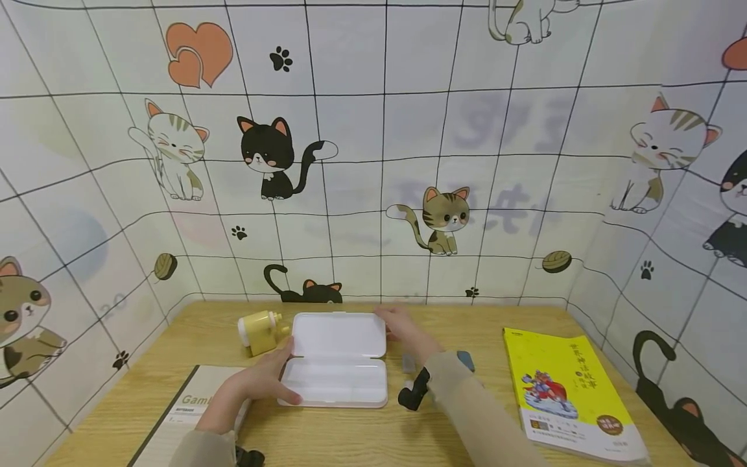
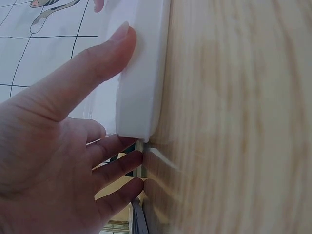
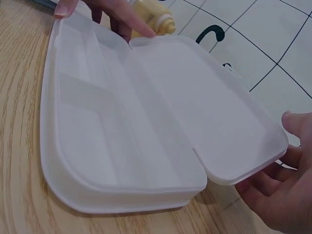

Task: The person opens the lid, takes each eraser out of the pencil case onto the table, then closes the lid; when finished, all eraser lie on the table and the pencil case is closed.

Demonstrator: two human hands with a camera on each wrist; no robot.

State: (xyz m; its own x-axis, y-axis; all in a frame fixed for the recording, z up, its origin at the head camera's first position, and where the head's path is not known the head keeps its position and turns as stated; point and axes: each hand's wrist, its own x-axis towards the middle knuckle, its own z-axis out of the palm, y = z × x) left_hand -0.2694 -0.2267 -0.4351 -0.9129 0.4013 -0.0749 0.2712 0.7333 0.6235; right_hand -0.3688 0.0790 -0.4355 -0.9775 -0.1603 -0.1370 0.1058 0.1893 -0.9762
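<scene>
A white plastic pencil case (image 1: 338,383) lies on the wooden table with its lid (image 1: 338,334) swung back. Its divided compartments (image 3: 92,122) hold nothing. My left hand (image 1: 265,376) holds the case's left end, thumb (image 2: 105,56) against the front wall and the other fingers around the end. In the right wrist view, its index finger reaches the lid's near corner by the hinge. At the lid's far right corner, my right hand (image 1: 403,327) grips the edge, thumb (image 3: 295,124) on the inner side and fingers behind.
Behind my left hand is a yellow and white item (image 1: 260,331) with small protruding ends. A notebook (image 1: 198,395) lies at left, a yellow book (image 1: 572,389) at right. Small grey (image 1: 408,362) and blue (image 1: 465,360) items sit near my right forearm. A cat-print sheet (image 1: 362,162) hangs behind the table.
</scene>
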